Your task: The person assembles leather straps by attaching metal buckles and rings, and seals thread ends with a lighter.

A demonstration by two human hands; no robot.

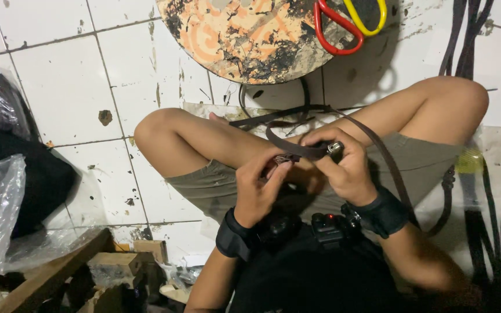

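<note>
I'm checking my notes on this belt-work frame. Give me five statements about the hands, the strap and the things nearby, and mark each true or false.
1. Both hands hold the dark brown leather strap. True.
2. The right hand grips a shiny metal buckle piece. True.
3. The red and yellow scissors lie in the person's lap. False: they rest on the round, paint-stained board on the floor ahead.
4. The left hand is bare at the wrist. False: both wrists wear black bands.
5. The person sits on a white tiled floor. True.
</note>
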